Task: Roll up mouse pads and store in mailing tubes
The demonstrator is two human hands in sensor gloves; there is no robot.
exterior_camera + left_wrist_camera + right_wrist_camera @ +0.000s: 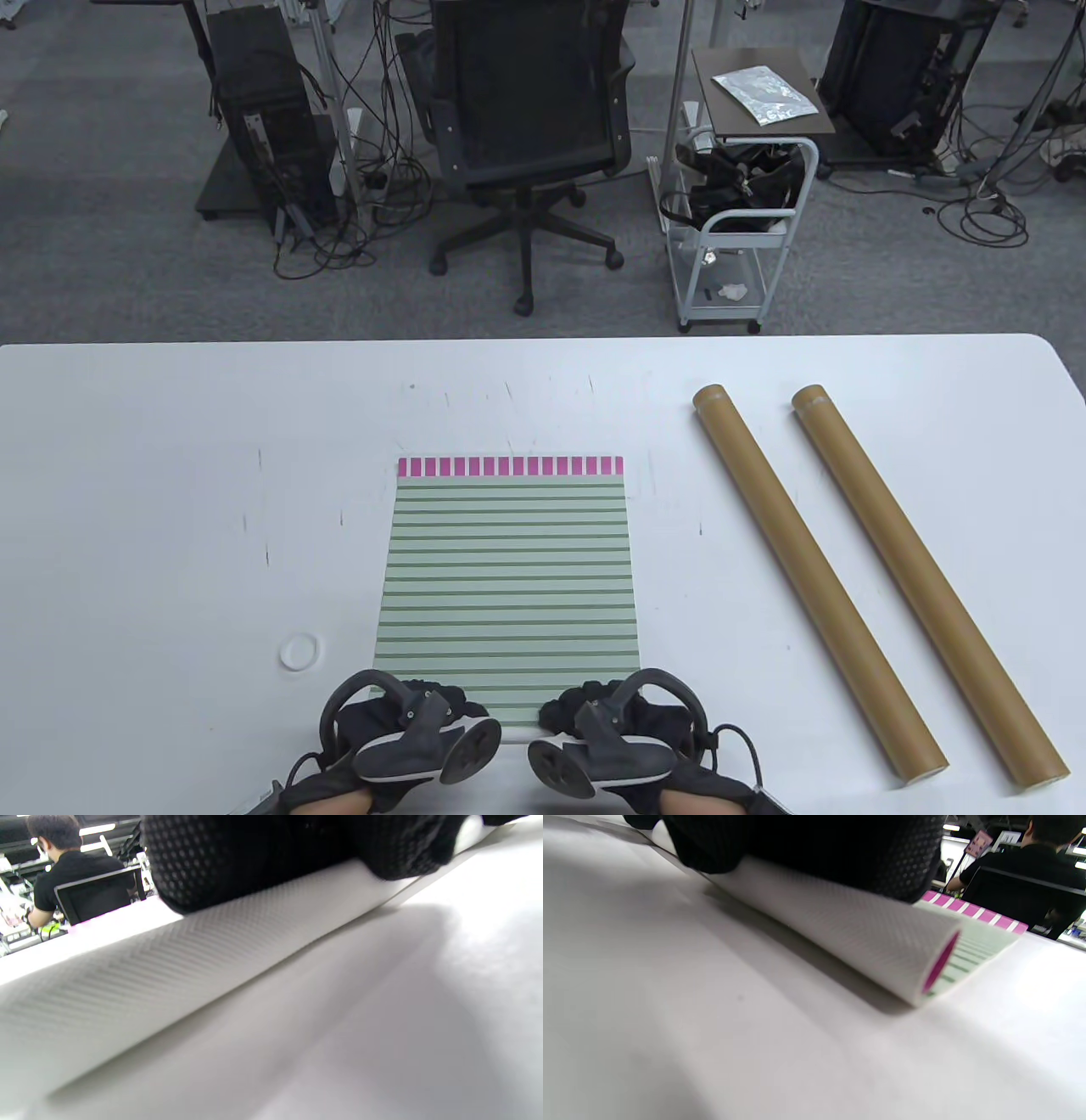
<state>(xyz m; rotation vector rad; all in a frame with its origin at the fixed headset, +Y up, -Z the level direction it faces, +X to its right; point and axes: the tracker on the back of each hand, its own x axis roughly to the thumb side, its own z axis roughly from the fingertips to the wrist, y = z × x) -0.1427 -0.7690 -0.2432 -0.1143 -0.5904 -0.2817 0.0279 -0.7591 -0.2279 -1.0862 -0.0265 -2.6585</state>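
A green-striped mouse pad [509, 569] with a pink-blocked far edge lies flat in the middle of the table. Its near end is curled into a roll with the white textured underside outward [178, 959] [848, 933]; the roll's open end shows pink inside. My left hand [416, 700] grips the roll's left part, and my right hand [594, 709] grips its right part; the fingers of both curl over the top. Two brown mailing tubes [814, 577] [925, 586] lie side by side on the right, angled away to the left.
A small white round cap [299, 652] lies left of the pad. The table's far edge [509, 341] fronts an office chair [526, 127] and a white cart [738, 221]. A person in black sits in the background [1031, 857].
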